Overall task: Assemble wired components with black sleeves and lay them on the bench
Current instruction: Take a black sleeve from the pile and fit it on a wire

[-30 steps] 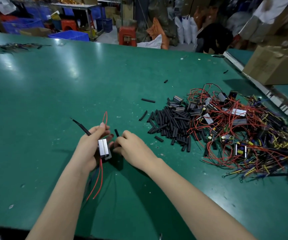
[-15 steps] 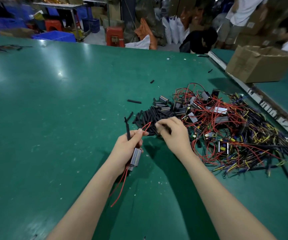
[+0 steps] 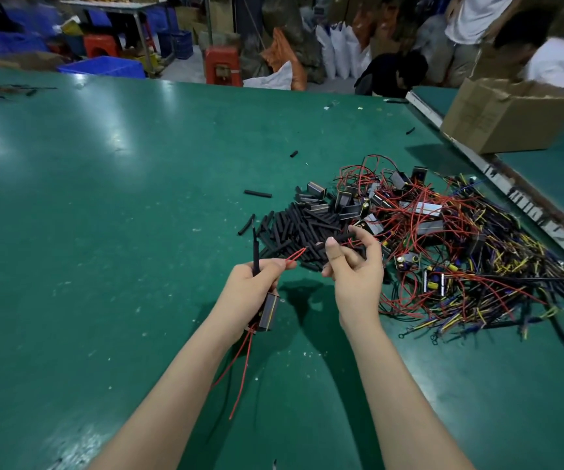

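Note:
My left hand grips a small boxy wired component over the green bench. Red wires hang below it, one black-sleeved lead sticks up past my fingers, and two bare red wire tips poke out toward the right. My right hand is lifted just in front of the pile of black sleeves and pinches one black sleeve between thumb and fingers, close to those red tips. Behind lies a tangled heap of wired components.
Loose black sleeves lie scattered on the bench beyond the pile. A cardboard box stands on the neighbouring bench at the right, behind a metal rail. People, stools and crates are beyond the far edge.
My right hand has lifted off the sleeve pile with one black sleeve and turned toward the left hand. The left hand holds the component in about the same place.

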Demonstrator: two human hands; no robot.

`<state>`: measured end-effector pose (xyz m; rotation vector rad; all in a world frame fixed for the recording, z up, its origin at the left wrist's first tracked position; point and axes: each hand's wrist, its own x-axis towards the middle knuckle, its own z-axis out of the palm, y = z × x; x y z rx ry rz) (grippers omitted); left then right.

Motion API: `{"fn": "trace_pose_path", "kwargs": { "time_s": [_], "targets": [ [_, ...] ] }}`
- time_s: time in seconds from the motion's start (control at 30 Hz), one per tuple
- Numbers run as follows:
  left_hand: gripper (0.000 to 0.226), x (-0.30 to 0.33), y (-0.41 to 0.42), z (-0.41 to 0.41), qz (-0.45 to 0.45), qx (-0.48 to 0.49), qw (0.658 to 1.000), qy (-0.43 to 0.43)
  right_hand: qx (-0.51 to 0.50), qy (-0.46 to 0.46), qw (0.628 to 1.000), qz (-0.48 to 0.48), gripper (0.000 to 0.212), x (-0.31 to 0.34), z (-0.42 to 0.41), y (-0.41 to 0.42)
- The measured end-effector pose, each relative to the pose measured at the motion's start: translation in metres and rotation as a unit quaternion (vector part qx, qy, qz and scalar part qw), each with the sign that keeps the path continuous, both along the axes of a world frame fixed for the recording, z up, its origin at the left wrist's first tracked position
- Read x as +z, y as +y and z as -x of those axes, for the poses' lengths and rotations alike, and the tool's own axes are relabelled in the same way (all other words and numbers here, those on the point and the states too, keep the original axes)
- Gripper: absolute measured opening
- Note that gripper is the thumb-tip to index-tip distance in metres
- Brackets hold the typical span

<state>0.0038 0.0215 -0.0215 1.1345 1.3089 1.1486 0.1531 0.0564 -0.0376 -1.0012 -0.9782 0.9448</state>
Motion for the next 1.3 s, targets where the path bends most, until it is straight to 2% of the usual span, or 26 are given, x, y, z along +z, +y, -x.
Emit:
{"fn": "trace_pose_path", "kwargs": {
  "time_s": [0.13,0.57,0.73,0.83,0.9,1.0,1.2,1.3],
  "targets": [
    [0.022,0.001,-0.002,0.000,-0.008,-0.015,0.999,0.030,-0.001,-0.018,1.000,-0.014,0.027,0.000,0.000,-0.003],
    [0.022,-0.003,-0.003,-0.004,-0.036,-0.017,0.998,0.049,-0.026,-0.102,0.994,-0.029,0.029,-0.005,-0.001,-0.005],
    [0.022,-0.004,-0.002,-0.004,-0.034,-0.014,0.998,0.049,0.003,-0.084,0.996,-0.009,0.029,-0.005,0.001,-0.005],
    [0.021,-0.007,0.000,-0.004,-0.024,-0.027,0.998,0.056,0.056,-0.101,0.993,-0.004,0.030,-0.005,0.006,-0.006],
    [0.025,-0.009,0.002,-0.006,-0.016,-0.018,0.998,0.060,0.088,-0.115,0.989,0.001,0.033,-0.006,0.007,-0.008],
    [0.045,-0.016,0.002,-0.007,-0.006,0.025,0.997,0.069,0.098,-0.125,0.987,0.015,0.037,-0.008,0.007,-0.010],
    [0.032,-0.019,0.002,-0.012,-0.025,0.051,0.997,0.046,0.113,-0.152,0.982,0.019,0.024,-0.014,0.009,-0.015],
    [0.031,-0.019,0.000,-0.012,-0.032,0.035,0.998,0.038,0.106,-0.097,0.989,0.021,0.016,-0.013,0.009,-0.015]
  ]
}}
